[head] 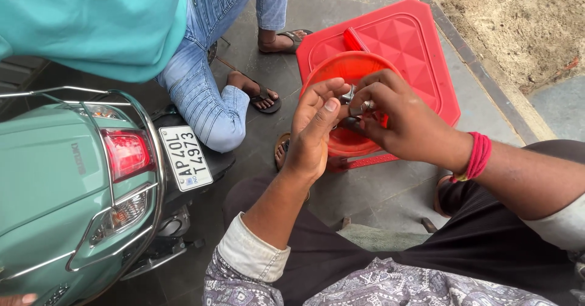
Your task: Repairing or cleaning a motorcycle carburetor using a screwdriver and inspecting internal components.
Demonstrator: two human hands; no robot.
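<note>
The small metal part (359, 105) sits pinched in the fingers of your right hand (399, 123), just above the round orange bowl (341, 68). Your left hand (314, 132) cups beside it, fingers loosely curled, gripping nothing visible. The bowl rests on a red stool (420, 44); a green scooter (61, 178) stands left.

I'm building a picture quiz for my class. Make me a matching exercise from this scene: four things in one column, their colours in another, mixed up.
Things:
1. scooter
2. bowl
3. wrist thread
4. small parts between the left hand and right hand

Colours:
A. silvery metal
B. orange-red
C. pale green
D. red-pink

Pairs: 1-C, 2-B, 3-D, 4-A
</note>
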